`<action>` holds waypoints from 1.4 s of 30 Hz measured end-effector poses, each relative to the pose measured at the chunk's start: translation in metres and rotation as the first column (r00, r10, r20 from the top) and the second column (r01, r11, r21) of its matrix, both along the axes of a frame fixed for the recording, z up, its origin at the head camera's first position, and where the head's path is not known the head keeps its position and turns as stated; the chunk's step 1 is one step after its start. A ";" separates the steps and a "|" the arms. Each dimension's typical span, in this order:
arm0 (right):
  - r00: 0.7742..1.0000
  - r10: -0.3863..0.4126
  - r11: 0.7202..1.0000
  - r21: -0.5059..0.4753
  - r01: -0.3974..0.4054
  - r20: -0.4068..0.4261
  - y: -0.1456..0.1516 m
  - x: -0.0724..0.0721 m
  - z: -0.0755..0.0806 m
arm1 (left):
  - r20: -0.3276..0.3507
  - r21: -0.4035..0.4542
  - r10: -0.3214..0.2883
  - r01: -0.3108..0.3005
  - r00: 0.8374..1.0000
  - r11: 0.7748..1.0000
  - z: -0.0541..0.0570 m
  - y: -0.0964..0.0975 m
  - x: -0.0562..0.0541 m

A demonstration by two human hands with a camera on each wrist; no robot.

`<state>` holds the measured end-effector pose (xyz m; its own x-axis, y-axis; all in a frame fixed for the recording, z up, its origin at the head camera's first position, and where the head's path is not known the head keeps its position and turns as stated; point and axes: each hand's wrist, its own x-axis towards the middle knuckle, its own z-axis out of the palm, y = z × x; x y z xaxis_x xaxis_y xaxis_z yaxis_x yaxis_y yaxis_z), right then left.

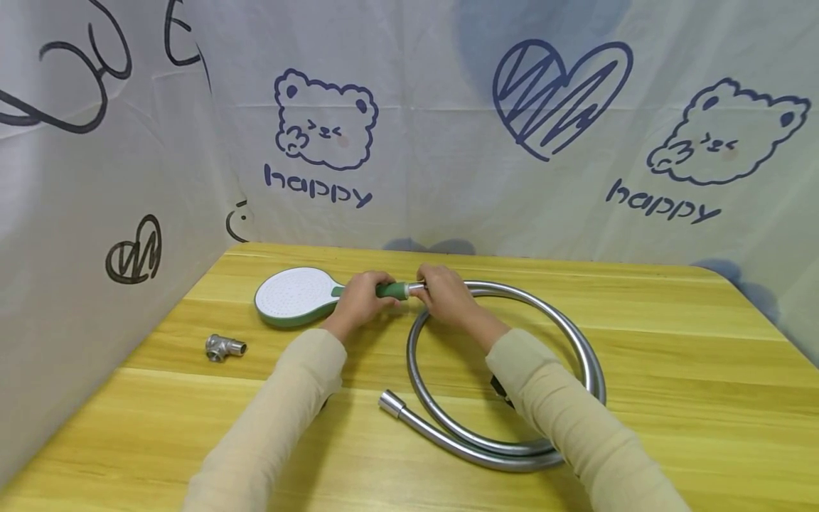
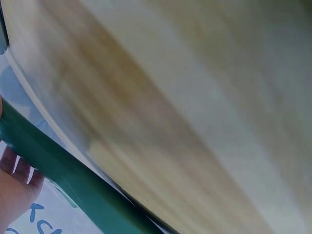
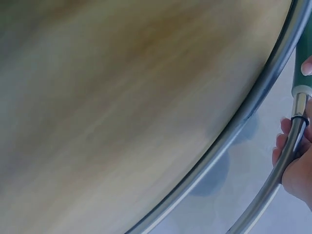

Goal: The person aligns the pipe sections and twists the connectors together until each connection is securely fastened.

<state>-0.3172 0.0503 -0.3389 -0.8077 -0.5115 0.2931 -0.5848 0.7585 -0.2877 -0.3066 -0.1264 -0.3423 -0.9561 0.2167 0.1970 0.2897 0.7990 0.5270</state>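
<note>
A green shower head (image 1: 296, 295) with a white spray face lies toward the back left of the table. My left hand (image 1: 362, 300) grips its green handle (image 2: 53, 161). At the handle's end, my right hand (image 1: 446, 293) holds the metal connector of a silver shower hose (image 1: 579, 341). In the right wrist view the hose connector (image 3: 300, 105) meets the pale end of the handle; whether it is threaded on cannot be told. The hose lies coiled on the wood, and its other end fitting (image 1: 391, 403) points left at the front.
A small metal tee fitting (image 1: 224, 348) lies on the left of the wooden table (image 1: 691, 384). White cloth walls (image 1: 441, 178) with drawings stand behind and to the left. Inside the hose loop, a dark object (image 1: 502, 391) is partly hidden by the right sleeve.
</note>
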 end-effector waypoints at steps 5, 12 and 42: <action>1.000 0.021 1.000 -0.012 -0.021 -0.014 0.002 0.001 -0.001 | -0.002 -0.001 0.001 -0.001 1.000 1.000 0.000 0.000 0.000; 1.000 0.022 0.999 -0.035 -0.022 -0.006 0.003 0.003 -0.001 | -0.004 -0.004 0.000 0.000 1.000 1.000 0.001 0.000 0.002; 0.997 0.030 0.999 0.016 -0.029 -0.065 0.004 0.000 -0.004 | -0.010 -0.019 -0.015 0.014 1.000 1.000 -0.004 0.000 0.002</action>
<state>-0.3173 0.0539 -0.3431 -0.7713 -0.5399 0.3370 -0.6244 0.7444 -0.2367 -0.3045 -0.1263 -0.3466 -0.9508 0.2342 0.2029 0.3067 0.8042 0.5091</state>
